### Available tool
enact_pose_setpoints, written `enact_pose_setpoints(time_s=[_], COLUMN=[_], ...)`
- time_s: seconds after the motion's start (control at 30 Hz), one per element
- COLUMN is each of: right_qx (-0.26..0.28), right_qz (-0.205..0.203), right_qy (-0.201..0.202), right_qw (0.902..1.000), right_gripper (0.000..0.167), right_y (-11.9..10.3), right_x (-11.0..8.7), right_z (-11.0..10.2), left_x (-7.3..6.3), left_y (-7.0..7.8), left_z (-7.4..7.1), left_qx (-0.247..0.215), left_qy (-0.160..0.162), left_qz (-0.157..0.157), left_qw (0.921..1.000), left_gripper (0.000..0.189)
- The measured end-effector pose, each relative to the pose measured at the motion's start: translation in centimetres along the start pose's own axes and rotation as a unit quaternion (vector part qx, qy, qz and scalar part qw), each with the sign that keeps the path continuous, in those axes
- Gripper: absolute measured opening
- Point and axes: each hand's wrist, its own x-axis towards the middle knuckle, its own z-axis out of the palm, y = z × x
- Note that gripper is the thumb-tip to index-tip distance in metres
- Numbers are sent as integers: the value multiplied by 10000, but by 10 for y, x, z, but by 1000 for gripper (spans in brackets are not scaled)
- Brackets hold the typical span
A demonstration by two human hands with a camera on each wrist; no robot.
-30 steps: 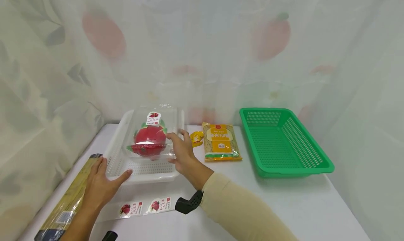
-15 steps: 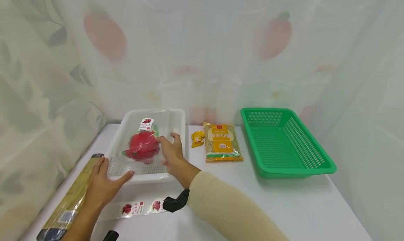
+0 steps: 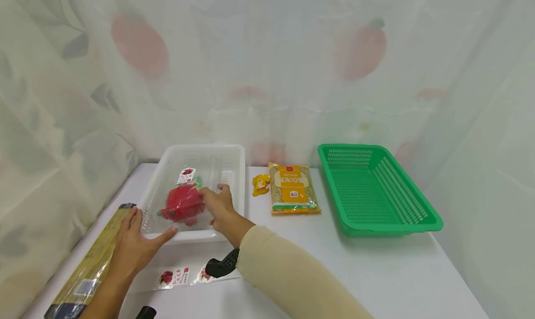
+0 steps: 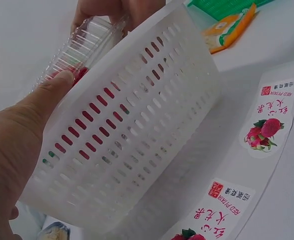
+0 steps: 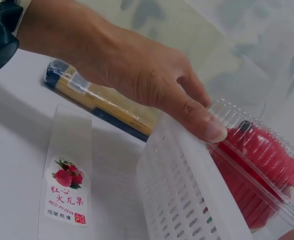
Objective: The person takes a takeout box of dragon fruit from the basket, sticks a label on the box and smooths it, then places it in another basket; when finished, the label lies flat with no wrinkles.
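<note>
In the head view a clear plastic clamshell box point(image 3: 172, 182) lies in a white perforated basket point(image 3: 236, 170). Inside the box is a red dragon fruit point(image 3: 182, 202) with green tips; a dragon fruit label point(image 3: 186, 175) is stuck on the lid. My right hand point(image 3: 220, 210) grips the box's right side, thumb toward the front. My left hand point(image 3: 134, 240) rests at the basket's front left corner, fingers nearly straight along the outside. Its thumb point(image 4: 61, 82) lies on the front rim, close to the box. In the right wrist view that thumb and the ribbed box edge show closely.
A label strip point(image 3: 192, 277) lies before the basket. At left is a long plastic-wrapped package point(image 3: 89, 263) with dark ends. Right of the basket are a small yellow packet point(image 3: 261, 184) and a yellow printed bag point(image 3: 294, 188). A green basket point(image 3: 382, 228) stands farther right.
My right hand has moved left and down with the clamshell box, which now sits lower, inside the white basket. My left hand has stayed at the basket's corner.
</note>
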Motion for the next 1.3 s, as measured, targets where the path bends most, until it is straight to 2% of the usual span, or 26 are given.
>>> enact_pose_setpoints(time_s=[0.2,0.43,0.6,0.73,0.87,0.97,1.17,1.3], right_qx=[-57,-531,-671,-910,-1128,-1296,-1902,-2197], right_qz=[146,317,507,583,420,234,-118,-496], right_qy=[-135,-248,-395,-468,-393,-291,-176,-243], right_qw=[9998,9978,9957,9930,9919,9909,9815,9740], right_gripper=[69,73,69,60,51,49,60,68], right_y=[1,4,5,6,7,7,0,-8], right_x=[-2,0,1,2,5,6,0,-9], right_z=[4,3,1,-1,-4,-7,-14,-17], left_x=[0,1,0,1,1,2,3,3], left_y=[2,1,2,4,4,4,2,0], left_z=[0,1,1,2,1,1,3,3], left_qx=[62,64,78,70,68,39,6,-1], left_qy=[-26,-62,-50,-78,-114,-118,-32,-70], left_qz=[-96,-116,-182,-347,-387,-294,-137,-222], left_qw=[9999,9999,9998,9993,9992,9995,9999,9997], left_gripper=[118,118,119,121,122,121,119,119])
